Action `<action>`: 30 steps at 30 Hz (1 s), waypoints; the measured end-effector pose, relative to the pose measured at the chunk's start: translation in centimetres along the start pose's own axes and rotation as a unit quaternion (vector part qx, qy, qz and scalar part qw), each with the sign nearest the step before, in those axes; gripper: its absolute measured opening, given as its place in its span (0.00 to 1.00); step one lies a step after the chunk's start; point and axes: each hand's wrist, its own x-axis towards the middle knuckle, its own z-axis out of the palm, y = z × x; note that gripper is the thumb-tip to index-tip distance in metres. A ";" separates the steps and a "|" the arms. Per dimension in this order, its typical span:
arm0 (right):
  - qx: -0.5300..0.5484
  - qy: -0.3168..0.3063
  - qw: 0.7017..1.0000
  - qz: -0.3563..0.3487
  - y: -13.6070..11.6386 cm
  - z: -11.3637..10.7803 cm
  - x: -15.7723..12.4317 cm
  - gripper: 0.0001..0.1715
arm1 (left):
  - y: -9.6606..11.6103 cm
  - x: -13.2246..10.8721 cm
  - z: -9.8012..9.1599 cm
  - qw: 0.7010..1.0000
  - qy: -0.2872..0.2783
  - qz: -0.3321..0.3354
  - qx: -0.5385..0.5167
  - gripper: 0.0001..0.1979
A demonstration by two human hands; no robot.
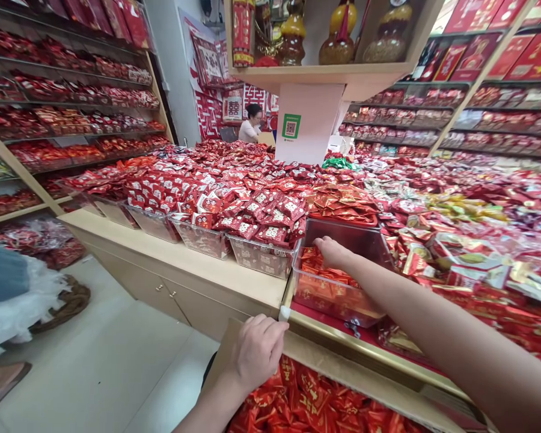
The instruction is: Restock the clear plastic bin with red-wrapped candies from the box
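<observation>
My left hand (259,349) is closed over the top edge of an open cardboard box (342,367), its fingers curled on the corner. Inside the box lie many shiny red candy packets (315,394) with gold print. My right hand (333,251) reaches down into a clear plastic bin (338,291), just above or touching the red packets (313,258) there. Its visible fingers look loosely stretched out, with nothing seen in them; the undersides are hidden. Packets cover only the lower part of this bin.
Clear bins (202,237) heaped with red packets line the wooden counter (175,261). A display shelf (324,73) overhangs it, above a white panel with a QR code (291,126). Stocked shelves (67,102) flank the room. A person (250,126) sits behind; another person's skirt (9,294) shows left.
</observation>
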 end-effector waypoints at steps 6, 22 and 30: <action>-0.043 -0.003 0.999 -0.026 -0.3 -0.2 -0.4 0.36 | 0.1 0.0 -0.1 1.000 0.003 0.006 0.004 0.11; -0.060 -0.042 0.997 -0.025 0.2 0.0 -1.2 0.37 | -0.1 -0.1 0.4 1.000 0.005 0.003 0.003 0.11; -0.027 -0.009 0.999 -0.015 -0.4 0.0 -1.4 0.31 | 0.0 0.1 0.3 1.000 0.008 0.005 0.000 0.11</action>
